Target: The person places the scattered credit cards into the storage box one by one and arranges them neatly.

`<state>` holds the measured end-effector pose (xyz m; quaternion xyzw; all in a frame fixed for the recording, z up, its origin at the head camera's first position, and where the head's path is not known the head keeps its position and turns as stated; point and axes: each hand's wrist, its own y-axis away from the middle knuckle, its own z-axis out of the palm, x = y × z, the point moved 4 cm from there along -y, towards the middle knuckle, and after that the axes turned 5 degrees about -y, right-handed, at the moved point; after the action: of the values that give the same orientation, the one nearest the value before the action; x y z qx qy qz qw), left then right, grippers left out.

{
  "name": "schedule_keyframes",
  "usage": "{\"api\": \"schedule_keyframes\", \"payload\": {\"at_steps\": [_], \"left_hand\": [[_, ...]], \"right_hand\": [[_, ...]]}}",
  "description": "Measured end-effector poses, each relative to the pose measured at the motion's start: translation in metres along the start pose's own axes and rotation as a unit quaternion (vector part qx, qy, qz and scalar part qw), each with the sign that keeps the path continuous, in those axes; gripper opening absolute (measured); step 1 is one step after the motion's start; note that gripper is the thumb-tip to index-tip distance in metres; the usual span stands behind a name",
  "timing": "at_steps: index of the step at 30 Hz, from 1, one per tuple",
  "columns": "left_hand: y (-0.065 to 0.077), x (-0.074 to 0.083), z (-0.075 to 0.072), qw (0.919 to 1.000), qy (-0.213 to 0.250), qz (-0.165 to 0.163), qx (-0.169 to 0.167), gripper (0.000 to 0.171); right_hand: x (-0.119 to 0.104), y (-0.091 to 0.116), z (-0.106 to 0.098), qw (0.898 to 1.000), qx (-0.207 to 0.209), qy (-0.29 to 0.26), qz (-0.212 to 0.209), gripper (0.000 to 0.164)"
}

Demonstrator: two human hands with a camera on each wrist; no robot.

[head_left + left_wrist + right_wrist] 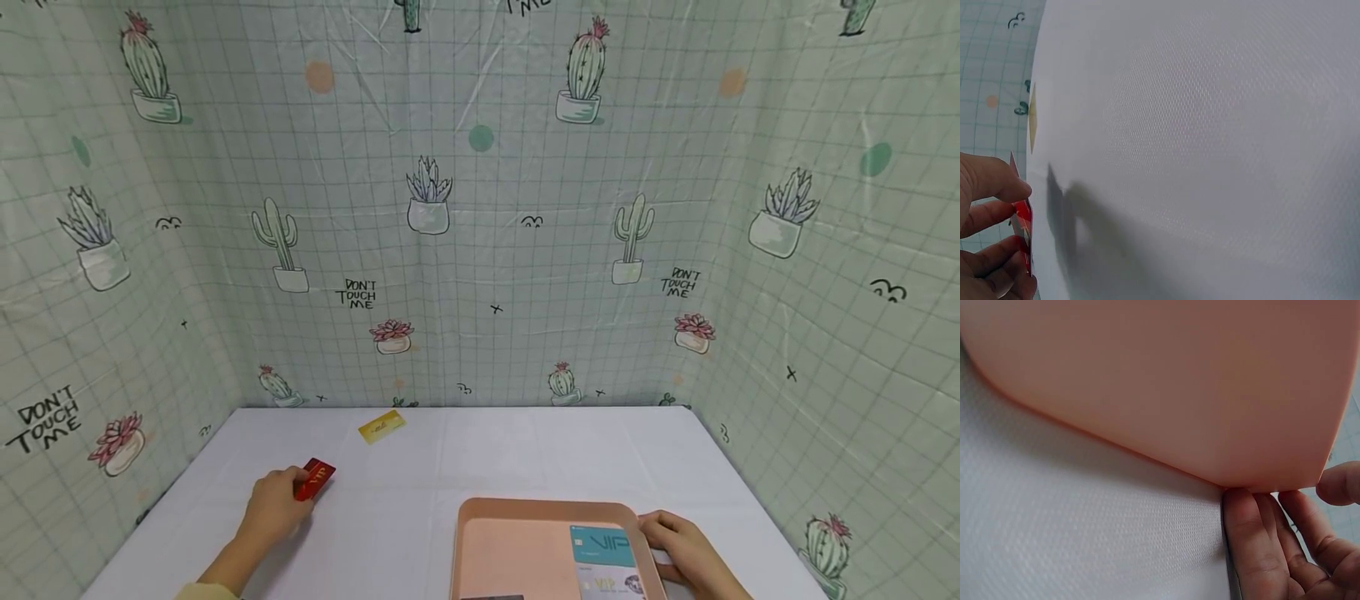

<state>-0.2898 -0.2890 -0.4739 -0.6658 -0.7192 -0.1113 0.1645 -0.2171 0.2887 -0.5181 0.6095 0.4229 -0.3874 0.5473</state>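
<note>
My left hand (pixel 273 506) pinches a red VIP card (pixel 315 479) between thumb and fingers at the left of the table. In the left wrist view, the card (pixel 1024 215) is seen nearly edge-on, above its shadow. My right hand (pixel 688 552) grips the right rim of a pink tray (pixel 547 506). In the right wrist view, the fingers (pixel 1247 531) meet the tray's lower edge and the thumb lies at its side. Inside the tray are a teal VIP card (pixel 600 547), a pale VIP card (pixel 609 582) and a dark card (pixel 491 597), cut off by the frame.
A yellow card (pixel 382 427) lies near the back edge of the white table (pixel 525 450). Cactus-printed cloth (pixel 480 267) stands around the table at the back and both sides.
</note>
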Motion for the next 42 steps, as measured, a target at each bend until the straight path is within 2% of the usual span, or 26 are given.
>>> {"api": "schedule_keyframes", "payload": {"at_steps": [8, 15, 23, 26, 33, 42], "left_hand": [[0.000, 0.010, 0.003, 0.9997, -0.012, 0.022, 0.009, 0.042], [0.003, 0.016, 0.005, 0.9994, -0.010, 0.032, 0.002, 0.040], [0.005, 0.030, 0.003, 0.9991, -0.006, 0.041, -0.003, 0.037], [0.007, 0.033, 0.002, 0.9988, -0.005, 0.049, 0.000, 0.036], [0.012, 0.044, -0.001, 0.9959, 0.003, 0.089, 0.016, 0.033], [0.015, 0.054, -0.001, 0.9949, 0.010, 0.098, 0.019, 0.028]], "right_hand": [[0.001, -0.001, 0.000, 1.000, 0.014, 0.001, 0.003, 0.036], [0.001, -0.001, 0.001, 1.000, 0.006, 0.003, -0.005, 0.038], [0.002, 0.001, 0.000, 1.000, -0.008, -0.001, -0.009, 0.040], [0.002, 0.001, -0.001, 1.000, -0.013, -0.002, -0.010, 0.040], [0.002, 0.000, -0.001, 1.000, -0.016, -0.003, -0.010, 0.038], [0.003, -0.001, -0.001, 1.000, -0.015, -0.001, -0.013, 0.035]]}}
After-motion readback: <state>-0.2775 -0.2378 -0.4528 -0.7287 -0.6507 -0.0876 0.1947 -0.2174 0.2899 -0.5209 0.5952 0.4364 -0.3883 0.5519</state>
